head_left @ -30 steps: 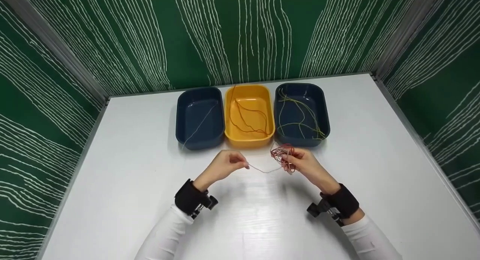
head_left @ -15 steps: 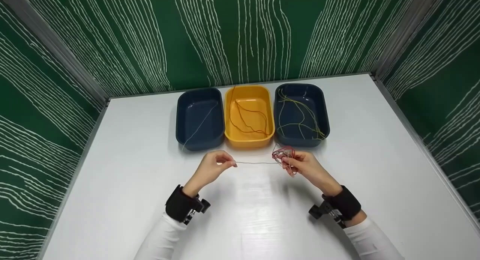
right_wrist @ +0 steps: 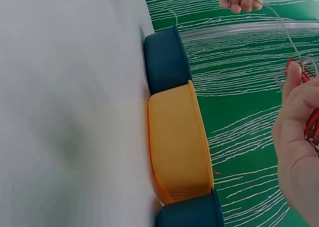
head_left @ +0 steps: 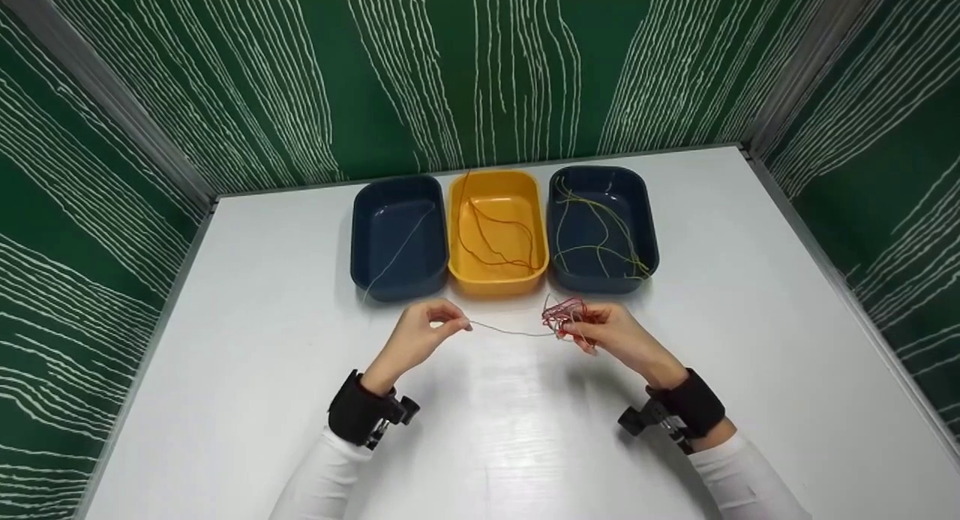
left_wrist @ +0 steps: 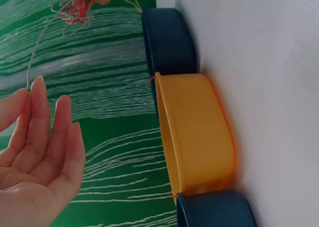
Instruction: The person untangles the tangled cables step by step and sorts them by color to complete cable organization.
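Note:
Between thumb and forefinger, my left hand [head_left: 426, 331] pinches the end of a grey string [head_left: 510, 332]. That string runs across, slightly slack, to a tangled bundle of red and grey strings [head_left: 564, 314]. My right hand [head_left: 616, 334] holds the bundle with its fingers curled round it, above the white table. In the left wrist view the pinched grey string [left_wrist: 34, 55] rises from the fingertips toward the bundle [left_wrist: 76, 10]. The right wrist view shows my thumb pressed against the red and grey strings [right_wrist: 311, 127], part of them cut off by the frame edge.
Three bins stand side by side behind my hands: a dark blue bin [head_left: 400, 286] with one grey string, a yellow bin [head_left: 499, 286] with orange-red strings, and a dark blue bin [head_left: 604, 283] with several yellow-green strings. Green walls with white lines enclose the white table [head_left: 247, 295].
My left hand has moved left, drawing the grey string out from the bundle. The string went taut and now sags a little. My right hand has barely moved.

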Motion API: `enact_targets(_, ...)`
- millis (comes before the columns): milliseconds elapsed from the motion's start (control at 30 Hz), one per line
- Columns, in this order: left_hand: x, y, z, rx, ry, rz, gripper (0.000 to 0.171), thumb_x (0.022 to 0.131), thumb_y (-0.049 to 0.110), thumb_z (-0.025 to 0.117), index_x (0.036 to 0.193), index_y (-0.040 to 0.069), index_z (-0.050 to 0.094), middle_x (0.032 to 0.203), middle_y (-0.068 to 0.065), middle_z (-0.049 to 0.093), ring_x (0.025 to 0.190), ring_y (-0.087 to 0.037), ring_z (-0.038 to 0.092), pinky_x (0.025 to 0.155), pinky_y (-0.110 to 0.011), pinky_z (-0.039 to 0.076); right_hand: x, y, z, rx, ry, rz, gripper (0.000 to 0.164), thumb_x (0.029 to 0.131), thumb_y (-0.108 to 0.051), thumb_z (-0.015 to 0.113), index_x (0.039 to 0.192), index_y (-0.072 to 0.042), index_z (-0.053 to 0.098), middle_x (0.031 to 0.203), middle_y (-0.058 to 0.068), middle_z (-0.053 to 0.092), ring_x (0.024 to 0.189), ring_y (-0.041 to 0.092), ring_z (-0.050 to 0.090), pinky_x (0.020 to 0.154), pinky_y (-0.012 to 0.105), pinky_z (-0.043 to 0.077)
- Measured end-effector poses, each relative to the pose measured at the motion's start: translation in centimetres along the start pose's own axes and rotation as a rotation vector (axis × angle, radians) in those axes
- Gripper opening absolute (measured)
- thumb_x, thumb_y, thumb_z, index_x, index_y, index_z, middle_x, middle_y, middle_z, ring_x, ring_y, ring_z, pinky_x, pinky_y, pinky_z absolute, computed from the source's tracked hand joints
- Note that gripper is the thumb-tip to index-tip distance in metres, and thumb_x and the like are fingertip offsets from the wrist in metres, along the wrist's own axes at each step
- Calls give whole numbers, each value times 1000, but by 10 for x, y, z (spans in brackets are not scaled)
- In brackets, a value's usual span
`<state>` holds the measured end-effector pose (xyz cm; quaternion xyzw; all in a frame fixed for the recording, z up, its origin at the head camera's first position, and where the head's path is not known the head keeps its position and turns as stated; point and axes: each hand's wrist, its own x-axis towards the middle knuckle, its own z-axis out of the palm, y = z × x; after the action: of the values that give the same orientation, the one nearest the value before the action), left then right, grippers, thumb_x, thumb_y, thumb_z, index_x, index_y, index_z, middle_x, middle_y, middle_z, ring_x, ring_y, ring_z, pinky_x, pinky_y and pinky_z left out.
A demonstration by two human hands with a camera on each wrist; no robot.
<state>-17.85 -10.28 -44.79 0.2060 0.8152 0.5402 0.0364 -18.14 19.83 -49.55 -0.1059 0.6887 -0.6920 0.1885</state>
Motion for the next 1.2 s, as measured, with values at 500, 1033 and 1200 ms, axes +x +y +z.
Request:
enact_targets(500, 6, 7, 1, -56, -7, 31, 8, 86, -1, 57, 87, -9, 58, 81, -22, 66, 81, -36, 63, 76, -27, 47, -1, -6, 4, 11, -189, -26, 14, 87, -8, 60, 101, -7, 58, 77, -3, 62, 52, 3, 43, 47, 15, 33)
enact_targets(1033, -8, 8, -11, -22, 80, 25, 9, 84, 4, 63, 81, -4, 61, 76, -17, 66, 77, -27, 64, 74, -26, 46, 1, -7, -3, 89, 10, -91, 18, 89, -6, 57, 104, -12, 65, 81, -1, 63, 59, 7, 54, 56, 19, 46)
enact_targets(1200, -13, 8, -12, -4, 118, 24, 10, 83, 6, 64, 81, -3, 61, 76, -16, 67, 78, -26, 63, 76, -28, 47, 0, -9, -6, 20, 122, -44, 17, 90, -8, 56, 104, -4, 65, 75, -2, 62, 62, 8, 56, 61, 20, 48)
